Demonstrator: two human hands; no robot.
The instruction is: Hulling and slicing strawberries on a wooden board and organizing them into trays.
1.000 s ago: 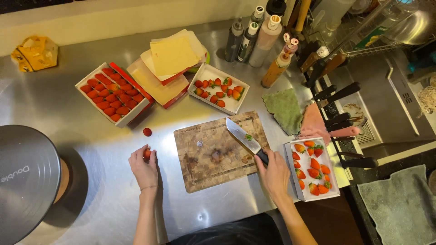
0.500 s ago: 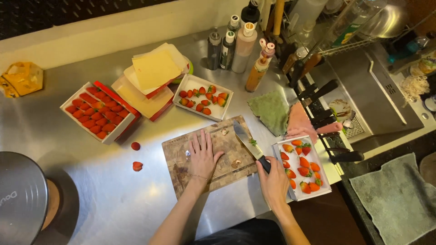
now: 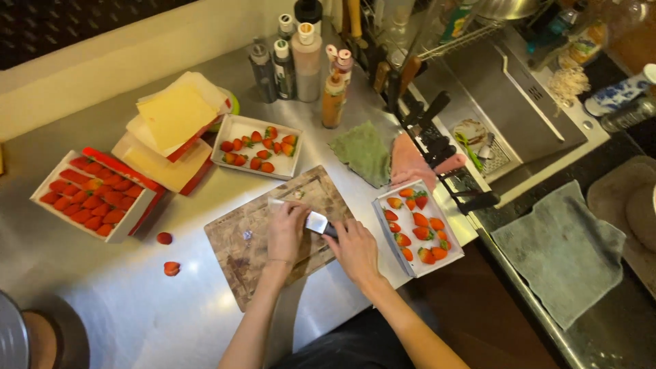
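My right hand (image 3: 355, 249) grips the dark handle of a kitchen knife (image 3: 316, 221) that lies low across a worn wooden cutting board (image 3: 236, 256). My left hand (image 3: 287, 231) rests over the blade with its fingers curled on it, so most of the blade is hidden and only the tip shows at the far side. Right of the board stands a white tray (image 3: 380, 217) of trimmed strawberries. Two loose strawberries (image 3: 164, 238) lie on the steel counter left of the board.
At the back stand another white tray (image 3: 231, 126) of strawberries, a red-edged box (image 3: 48, 184) of strawberries and stacked boxes with yellow lids (image 3: 174, 116). Sauce bottles (image 3: 307, 58), a green cloth (image 3: 362, 154), a knife rack (image 3: 437, 140), a sink (image 3: 506, 82) and a grey towel (image 3: 560, 239) lie to the right.
My left hand left the loose strawberries on the counter, crossed to the board and now lies on the knife blade. The knife has dropped lower and turned across the board.
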